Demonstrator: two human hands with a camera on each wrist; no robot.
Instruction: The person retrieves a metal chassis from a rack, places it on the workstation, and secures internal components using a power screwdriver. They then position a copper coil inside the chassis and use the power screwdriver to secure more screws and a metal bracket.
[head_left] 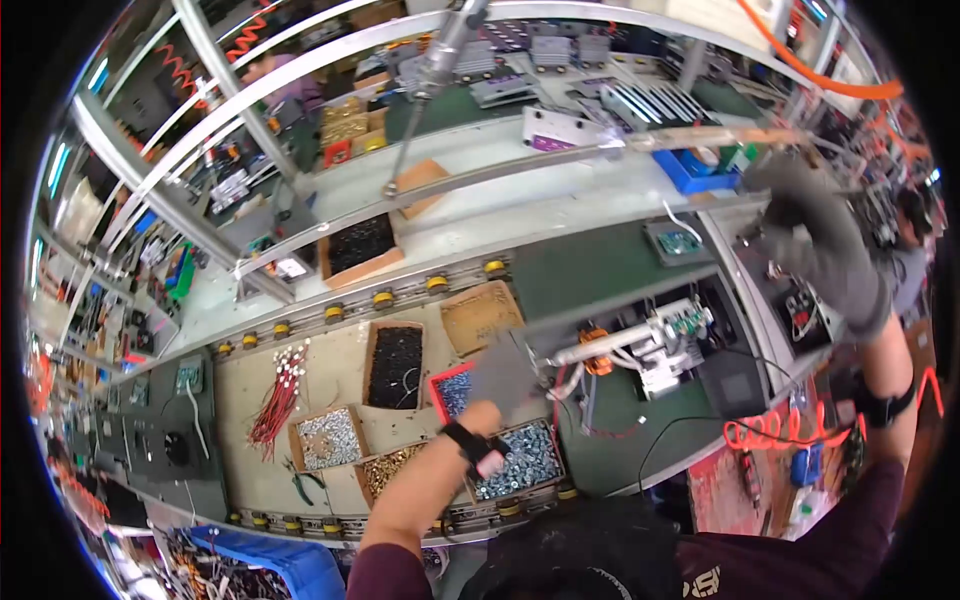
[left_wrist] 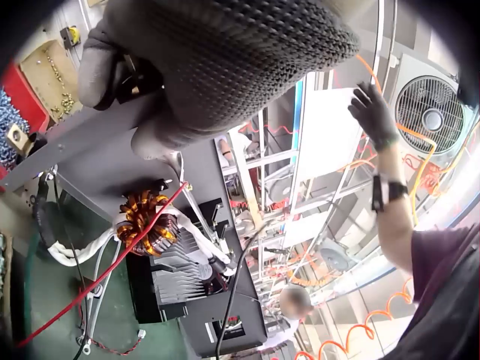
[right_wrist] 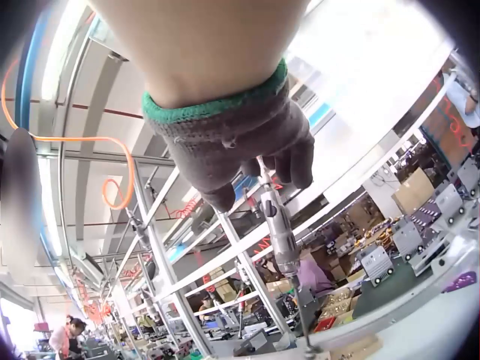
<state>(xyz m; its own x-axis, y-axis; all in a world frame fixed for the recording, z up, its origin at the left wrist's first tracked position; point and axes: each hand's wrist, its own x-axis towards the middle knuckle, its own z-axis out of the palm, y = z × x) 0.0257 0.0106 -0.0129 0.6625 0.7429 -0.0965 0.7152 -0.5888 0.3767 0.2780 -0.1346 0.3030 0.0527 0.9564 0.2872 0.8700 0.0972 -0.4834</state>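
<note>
My gloved left hand (head_left: 505, 378) grips the edge of a dark metal housing (left_wrist: 82, 146), thumb and fingers on either side of the sheet in the left wrist view. Inside the housing are a copper-wound coil (left_wrist: 148, 223), a finned black heat sink (left_wrist: 184, 274) and thick white leads. A loose red wire (left_wrist: 97, 281) crosses in front. My gloved right hand (head_left: 820, 235) is raised at the right, fingers spread and holding nothing in the left wrist view. Beyond its fingers in the right wrist view hangs a power screwdriver (right_wrist: 277, 229), well apart from this hand in the head view.
Boxes of silver screws (head_left: 330, 438), blue-grey screws (head_left: 518, 462) and black parts (head_left: 395, 365) stand left of the housing. Red wires (head_left: 275, 405) and pliers (head_left: 303, 485) lie among them. A metal rail (head_left: 500, 170) crosses behind. A coiled orange hose (head_left: 790, 435) hangs at right.
</note>
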